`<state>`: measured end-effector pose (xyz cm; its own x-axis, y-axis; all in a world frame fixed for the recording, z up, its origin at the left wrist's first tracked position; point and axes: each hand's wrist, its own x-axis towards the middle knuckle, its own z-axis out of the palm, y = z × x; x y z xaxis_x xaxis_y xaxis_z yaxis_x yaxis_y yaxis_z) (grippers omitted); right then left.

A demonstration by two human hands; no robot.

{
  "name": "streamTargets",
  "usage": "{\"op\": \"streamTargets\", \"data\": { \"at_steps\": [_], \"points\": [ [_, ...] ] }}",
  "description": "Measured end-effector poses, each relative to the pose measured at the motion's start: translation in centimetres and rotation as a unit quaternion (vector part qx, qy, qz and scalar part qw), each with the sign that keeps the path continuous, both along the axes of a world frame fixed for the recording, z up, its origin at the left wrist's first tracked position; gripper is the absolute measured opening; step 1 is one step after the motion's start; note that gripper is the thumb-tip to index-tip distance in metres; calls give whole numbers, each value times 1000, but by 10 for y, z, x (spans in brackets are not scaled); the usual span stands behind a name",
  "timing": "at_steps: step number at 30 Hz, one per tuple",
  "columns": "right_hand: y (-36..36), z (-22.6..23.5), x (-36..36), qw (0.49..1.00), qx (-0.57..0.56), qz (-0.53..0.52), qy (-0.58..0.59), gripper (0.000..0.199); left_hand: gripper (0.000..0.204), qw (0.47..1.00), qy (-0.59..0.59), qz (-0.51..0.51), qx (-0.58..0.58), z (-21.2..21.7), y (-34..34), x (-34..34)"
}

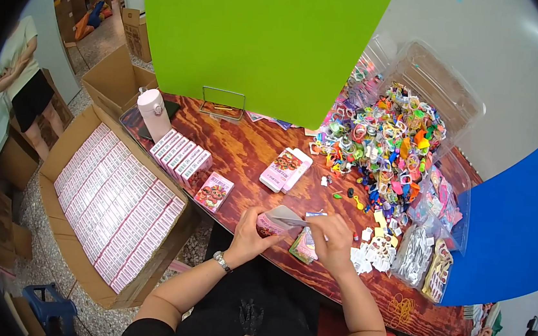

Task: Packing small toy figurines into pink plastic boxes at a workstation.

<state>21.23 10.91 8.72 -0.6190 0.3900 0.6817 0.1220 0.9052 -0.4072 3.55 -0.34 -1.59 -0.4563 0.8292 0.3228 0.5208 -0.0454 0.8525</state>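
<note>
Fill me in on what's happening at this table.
A person sits at a wooden table. The left hand holds a small pink box while the right hand works at its open flap. A large carton of matching boxes sits to the left, and a heap of colourful plastic pieces lies ahead on the right.

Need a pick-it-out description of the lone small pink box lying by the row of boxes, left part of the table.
Start at the wooden table and find the pale pink bottle at its left end. Just right of it stands a tight row of pink boxes. The lone box lies flat by itself just right of that row, near the table's front edge, picture side up.
</note>
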Motion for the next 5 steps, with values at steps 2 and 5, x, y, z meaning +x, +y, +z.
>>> {"op": "streamTargets", "data": {
  "at_steps": [2,5],
  "points": [
    [-5,-3,-7,1000,-6,9,-22,19,73,999,43,2,29,9,-4,2],
    [-22,-17,-19,994,-89,-1,-56,31,74,992,106,18,69,14,-5,6]
  ]
}}
